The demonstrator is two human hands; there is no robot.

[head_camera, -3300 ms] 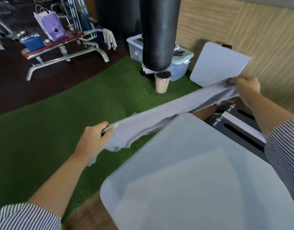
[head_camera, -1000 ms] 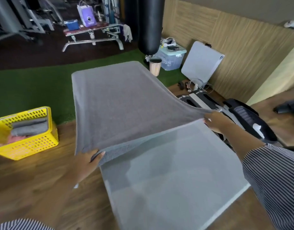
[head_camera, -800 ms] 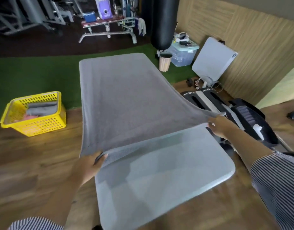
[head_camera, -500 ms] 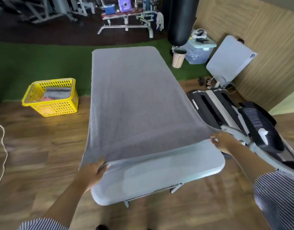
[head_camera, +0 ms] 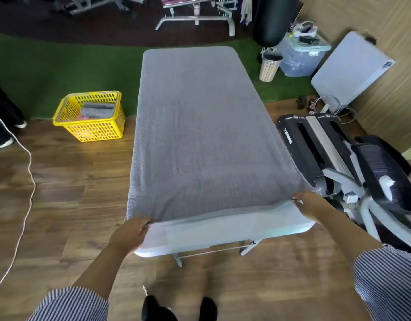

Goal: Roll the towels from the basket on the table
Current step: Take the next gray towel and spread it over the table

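Grey terry towel (head_camera: 199, 135) spread flat over the pale grey folding counter (head_camera: 223, 230), near edge pinched at both corners.

Left hand (head_camera: 130, 232) grip curls round the near-left corner; right hand (head_camera: 309, 205) grip pinches the near-right corner. Towel covers the counter except a bare strip along the near edge and drapes slightly over the left side. Yellow perforated plastic basket (head_camera: 93, 130) on the wood floor, left of the counter and apart from it, holds folded grey towels (head_camera: 96, 110) and something pink. Black-and-white exercise machine (head_camera: 327, 154) crowds the right side; white cord (head_camera: 28, 181) trails far left. Open floor between basket and counter.
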